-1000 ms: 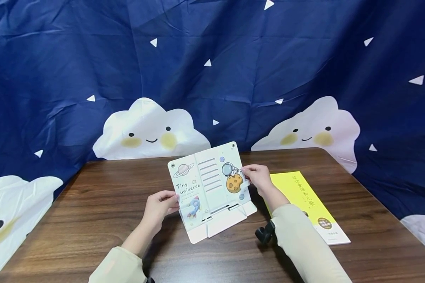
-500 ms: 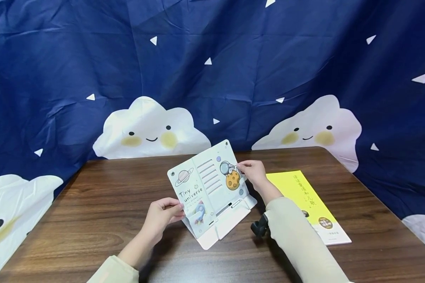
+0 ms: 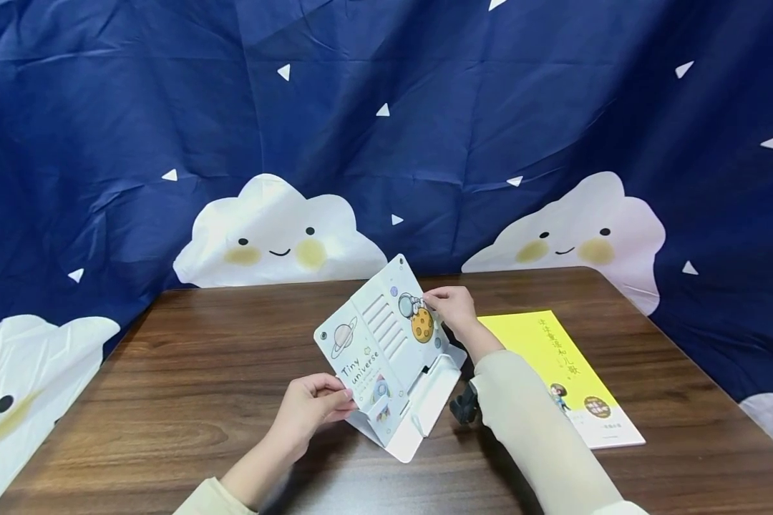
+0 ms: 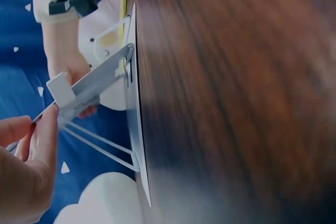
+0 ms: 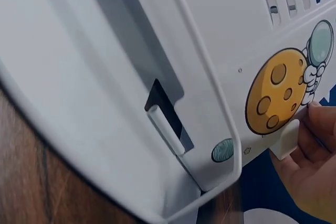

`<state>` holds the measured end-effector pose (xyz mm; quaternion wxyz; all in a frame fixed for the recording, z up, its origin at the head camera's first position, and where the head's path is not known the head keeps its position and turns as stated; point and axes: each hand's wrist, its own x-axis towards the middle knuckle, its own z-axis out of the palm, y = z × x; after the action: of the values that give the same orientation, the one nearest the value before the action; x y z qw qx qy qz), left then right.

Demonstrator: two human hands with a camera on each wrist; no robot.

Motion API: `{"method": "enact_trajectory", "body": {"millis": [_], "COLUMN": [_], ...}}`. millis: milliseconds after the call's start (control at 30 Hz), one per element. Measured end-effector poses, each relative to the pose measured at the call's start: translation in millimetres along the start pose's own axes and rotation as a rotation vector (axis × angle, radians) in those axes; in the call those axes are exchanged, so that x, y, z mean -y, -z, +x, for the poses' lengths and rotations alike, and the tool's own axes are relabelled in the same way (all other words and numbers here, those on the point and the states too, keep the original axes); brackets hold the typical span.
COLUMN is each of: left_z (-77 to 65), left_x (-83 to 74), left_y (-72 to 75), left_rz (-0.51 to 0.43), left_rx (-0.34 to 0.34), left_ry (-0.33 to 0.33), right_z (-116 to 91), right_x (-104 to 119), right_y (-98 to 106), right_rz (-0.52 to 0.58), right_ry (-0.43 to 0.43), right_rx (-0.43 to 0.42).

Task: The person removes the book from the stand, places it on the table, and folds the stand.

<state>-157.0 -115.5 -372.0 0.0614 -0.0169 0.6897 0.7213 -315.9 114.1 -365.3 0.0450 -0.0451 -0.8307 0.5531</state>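
A white book stand (image 3: 389,343) printed with a planet, a rocket, an astronaut and "Tiny universe" stands tilted back on its flat base (image 3: 433,406), angled on the table. My left hand (image 3: 309,409) pinches the left edge of its back panel. On the opposite edge, beside the astronaut picture, my right hand (image 3: 454,309) pinches the panel between thumb and fingers. The left wrist view shows the base (image 4: 137,124) lying along the tabletop, with wire legs (image 4: 102,142) propping the panel from behind. Close up in the right wrist view are a small white side clip (image 5: 287,139) and the front wire page holder (image 5: 231,124).
A yellow and white book (image 3: 522,329) lies on the dark wooden table (image 3: 200,357) to the right, partly covered by my right sleeve (image 3: 541,429). A blue curtain (image 3: 335,121) with cloud faces hangs behind the table.
The stand has turned counterclockwise as seen from above, its left side coming nearer and its right side going back. My left hand has moved right and closer; my right hand has shifted slightly left.
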Motion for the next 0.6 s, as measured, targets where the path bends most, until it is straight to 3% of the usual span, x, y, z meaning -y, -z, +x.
{"method": "enact_trajectory", "body": {"millis": [267, 433, 600], "left_z": [-5.6, -7.8, -10.5], "left_x": [0.9, 1.7, 1.0], "left_y": [-5.6, -11.4, -19.1], "left_rz": [-0.009, 0.010, 0.046], "left_rx": [0.118, 0.168, 0.216], "left_ry": [-0.028, -0.057, -0.079], "right_z": [-1.7, -0.9, -2.0], "right_x": [8.5, 11.7, 15.4], "right_y": [-10.8, -15.8, -20.8], "right_rz": [-0.124, -0.207, -0.235], "right_ry": [0.044, 0.115, 0.133], "right_rx": [-0.035, -0.043, -0.017]}}
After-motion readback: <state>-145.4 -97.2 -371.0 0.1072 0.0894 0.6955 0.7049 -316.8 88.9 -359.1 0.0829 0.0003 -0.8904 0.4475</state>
